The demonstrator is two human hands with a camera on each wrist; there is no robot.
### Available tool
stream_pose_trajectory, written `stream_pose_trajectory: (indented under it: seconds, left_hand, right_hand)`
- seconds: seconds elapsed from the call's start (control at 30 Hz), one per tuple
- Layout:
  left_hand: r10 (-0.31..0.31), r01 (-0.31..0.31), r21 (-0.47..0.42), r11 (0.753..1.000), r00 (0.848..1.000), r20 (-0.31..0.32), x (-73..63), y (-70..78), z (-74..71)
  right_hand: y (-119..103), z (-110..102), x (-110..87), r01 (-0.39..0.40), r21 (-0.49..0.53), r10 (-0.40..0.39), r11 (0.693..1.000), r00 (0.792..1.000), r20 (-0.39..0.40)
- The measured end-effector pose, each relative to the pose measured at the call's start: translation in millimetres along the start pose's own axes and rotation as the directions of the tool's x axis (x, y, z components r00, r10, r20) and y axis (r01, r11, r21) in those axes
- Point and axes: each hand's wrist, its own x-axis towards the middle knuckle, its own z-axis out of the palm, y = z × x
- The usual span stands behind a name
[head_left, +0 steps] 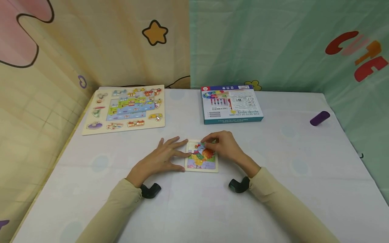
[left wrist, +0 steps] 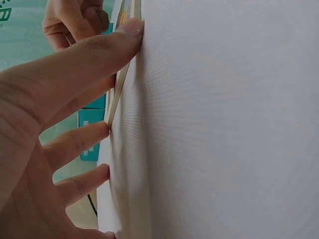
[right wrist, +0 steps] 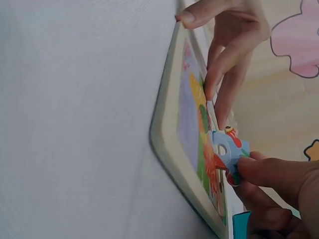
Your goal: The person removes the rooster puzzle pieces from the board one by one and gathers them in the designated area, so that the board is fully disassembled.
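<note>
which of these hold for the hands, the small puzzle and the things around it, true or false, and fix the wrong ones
1. The right hand pinches a puzzle piece. True.
2. The left hand grips the purple cylinder. False: its thumb touches the edge of the small puzzle.
3. In the head view, the box lies left of the knobbed board. False: it lies to the right.
4. The purple cylinder lies on the table. True.

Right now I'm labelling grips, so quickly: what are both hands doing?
Left hand: open, touching the puzzle board.
Right hand: closed, pinching a puzzle piece.
</note>
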Motion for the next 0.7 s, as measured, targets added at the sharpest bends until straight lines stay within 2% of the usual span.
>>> stream_pose_trajectory:
  seconds: [0.17, 0.33, 0.7]
  left_hand:
    - [-0.003, 0.003, 0.0, 1.0, 1.0, 0.0, -0.4, -0.2, 0.4]
    - [-0.001, 0.001, 0.0, 1.0, 1.0, -0.007, -0.5, -0.6, 0.8]
    - [0.002, -0.002, 0.005, 1.0, 1.0, -0.013, -0.2, 0.6, 0.9]
  right_hand:
    - [2, -4, -1.4, -0.072, 0.123, 0.076, 0.99, 0.997, -0.028]
    - [5, -13, -5.1, -0.116, 0.166, 0.124, 0.979, 0.992, -0.039]
    - [24, -40, -25.2, -0.243, 0.122, 0.251, 0.962, 0.966, -0.062]
